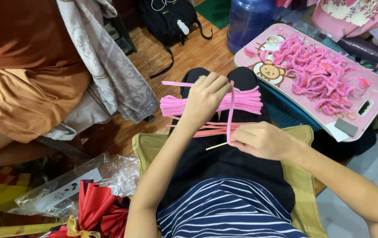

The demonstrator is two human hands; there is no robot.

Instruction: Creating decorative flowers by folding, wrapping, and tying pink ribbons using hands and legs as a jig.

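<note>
**A home floor serving as a craft corner**

Everything is pointing to a lived-in room at home; a wooden floor (189,53) is running under a black backpack (171,17) and a big blue water jug (248,20); a pink cartoon tray (286,88) is holding curled pink pieces (319,72); clothing is hanging nearby; another person is sitting close by in orange shorts (26,101).

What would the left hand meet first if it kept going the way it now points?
Probably the bundle of pink strips on the lap just beyond the left hand, though depth is unclear; the hand may pass above it.
</note>
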